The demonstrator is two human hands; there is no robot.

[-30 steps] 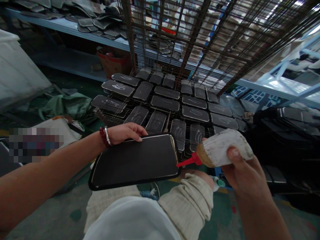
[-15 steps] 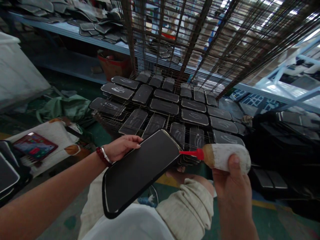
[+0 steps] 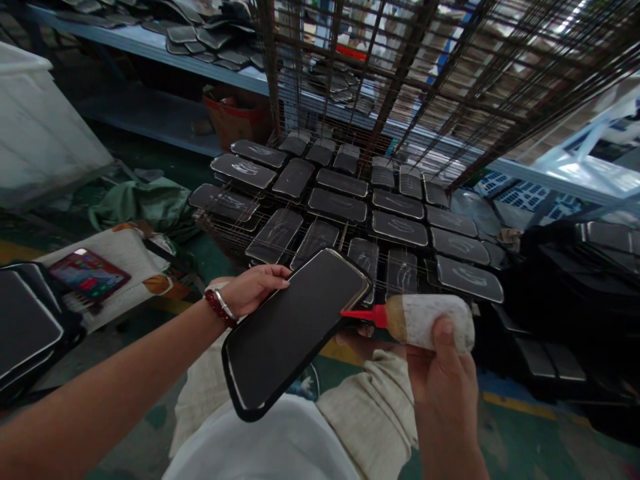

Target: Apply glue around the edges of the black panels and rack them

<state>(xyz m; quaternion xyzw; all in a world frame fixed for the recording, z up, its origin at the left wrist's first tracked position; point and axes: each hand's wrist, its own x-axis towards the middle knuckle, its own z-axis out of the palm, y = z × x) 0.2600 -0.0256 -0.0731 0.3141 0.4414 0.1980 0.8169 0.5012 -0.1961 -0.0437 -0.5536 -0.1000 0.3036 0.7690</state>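
My left hand (image 3: 256,288) grips the upper left edge of a flat black panel (image 3: 295,333) with rounded corners, thumb on top. The panel is tilted over my lap, and a pale line runs along part of its rim. In my right hand (image 3: 443,360) is a white squeeze bottle (image 3: 430,321), lying nearly level, with a brownish shoulder and a red nozzle (image 3: 367,315). The nozzle's tip is at the panel's right edge; whether it touches cannot be made out. My left fingers under the panel are hidden.
Ahead, a wire rack (image 3: 345,230) bears many similar black panels. To the left stand a stack of panels (image 3: 30,327), a phone (image 3: 90,273) on a covered stool and a white bin (image 3: 47,127). Black items (image 3: 565,300) are piled at right. A white tub (image 3: 270,447) sits between my legs.
The nozzle tip has moved down along the panel's right edge, away from the upper corner, with my right hand shifting left. My left hand still holds the panel; the view has shifted slightly.
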